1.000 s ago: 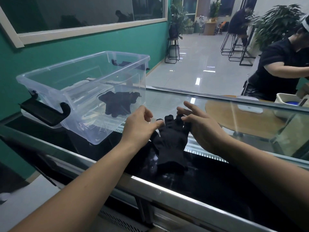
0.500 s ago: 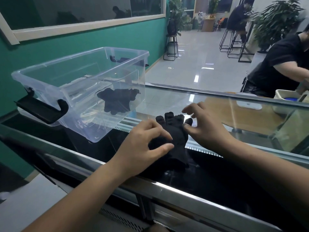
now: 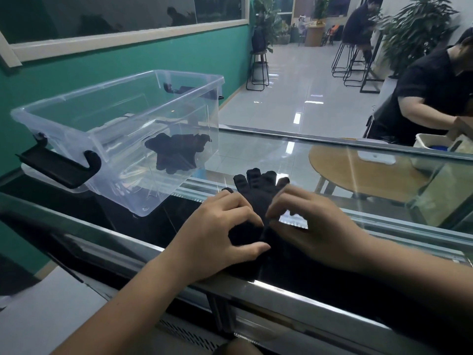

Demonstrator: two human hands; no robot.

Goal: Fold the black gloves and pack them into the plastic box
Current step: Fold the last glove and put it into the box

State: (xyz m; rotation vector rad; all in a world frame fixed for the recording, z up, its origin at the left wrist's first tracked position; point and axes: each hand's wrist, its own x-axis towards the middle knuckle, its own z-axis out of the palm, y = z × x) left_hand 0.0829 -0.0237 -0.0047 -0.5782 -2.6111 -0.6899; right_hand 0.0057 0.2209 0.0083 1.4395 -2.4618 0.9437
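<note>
The glass-topped bench (image 3: pixel 332 155) runs across your view, slick and reflective, so expect cloth to slide on it rather than grip. At ten o'clock from your hands sits the clear plastic box (image 3: pixel 76 119), open-topped, light and likely to skid if bumped; a packed black glove (image 3: pixel 176 152) already lies on its floor. Directly ahead at twelve o'clock, the second black glove (image 3: pixel 258 190) lies flat on the bench, fingertips pointing away from you. It looks soft, thin and limp, with no stiffness to hold a crease, so press each fold down. Your left hand (image 3: pixel 217 231) rests on its cuff end, thumb and fingers pinching the fabric. Your right hand (image 3: pixel 314 226) hovers curled at its three o'clock edge, fingertips touching the cloth; whether it grips, I cannot tell. Take hold at the cuff and fold toward the fingertips.
</note>
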